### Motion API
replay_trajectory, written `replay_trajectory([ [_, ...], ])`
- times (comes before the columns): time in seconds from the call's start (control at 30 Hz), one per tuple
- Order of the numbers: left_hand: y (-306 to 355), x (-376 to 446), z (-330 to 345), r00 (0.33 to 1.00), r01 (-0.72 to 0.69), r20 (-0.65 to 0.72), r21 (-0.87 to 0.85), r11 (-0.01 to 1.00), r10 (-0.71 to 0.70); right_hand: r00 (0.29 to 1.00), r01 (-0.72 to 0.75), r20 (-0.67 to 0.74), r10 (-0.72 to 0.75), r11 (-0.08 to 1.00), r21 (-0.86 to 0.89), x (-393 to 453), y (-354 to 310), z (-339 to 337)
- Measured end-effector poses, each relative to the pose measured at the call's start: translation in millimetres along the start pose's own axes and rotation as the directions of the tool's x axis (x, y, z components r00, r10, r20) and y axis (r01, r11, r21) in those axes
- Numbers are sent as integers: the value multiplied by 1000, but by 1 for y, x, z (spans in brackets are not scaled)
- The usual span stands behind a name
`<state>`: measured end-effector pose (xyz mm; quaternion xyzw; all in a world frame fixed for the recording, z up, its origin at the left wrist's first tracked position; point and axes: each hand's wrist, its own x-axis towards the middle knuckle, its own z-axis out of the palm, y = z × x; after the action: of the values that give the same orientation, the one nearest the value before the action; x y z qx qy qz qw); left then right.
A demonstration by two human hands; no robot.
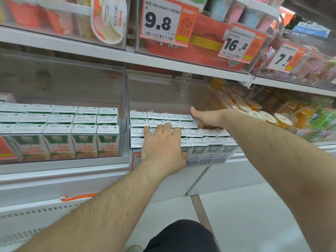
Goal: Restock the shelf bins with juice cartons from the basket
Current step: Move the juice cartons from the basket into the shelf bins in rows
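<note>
Left hand flat, fingers spread, pressing cartons in middle bin; right hand reaches rear row, grip hidden. Step: levelling rows. Next: fetch cartons; basket unseen.

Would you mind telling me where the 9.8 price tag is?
In the head view, the 9.8 price tag hangs on the upper shelf, centre top, left of the 16.8 tag.

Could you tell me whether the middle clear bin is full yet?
Nearly full: carton tops cover the middle bin, apart from a gap at its back right.
</note>
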<state>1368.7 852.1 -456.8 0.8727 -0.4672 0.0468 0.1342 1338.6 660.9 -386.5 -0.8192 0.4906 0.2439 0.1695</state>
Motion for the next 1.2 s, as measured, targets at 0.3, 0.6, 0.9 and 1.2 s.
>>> replay_trajectory([
  [0.3,-1,0,0,1000,-8,6,-8,1000,8,997,21,-71,-19,999,30,-2,-7,5],
  [0.6,0,0,1,1000,-9,8,-6,1000,10,946,-21,-324,-18,993,-119,-22,14,15],
  [0.9,-1,1,0,1000,-11,22,-3,1000,11,974,75,-225,-35,983,170,-26,19,19],
  [1.2,-1,0,1,1000,-13,-1,3,1000,13,944,-38,-330,10,996,-79,-15,-12,13],
])
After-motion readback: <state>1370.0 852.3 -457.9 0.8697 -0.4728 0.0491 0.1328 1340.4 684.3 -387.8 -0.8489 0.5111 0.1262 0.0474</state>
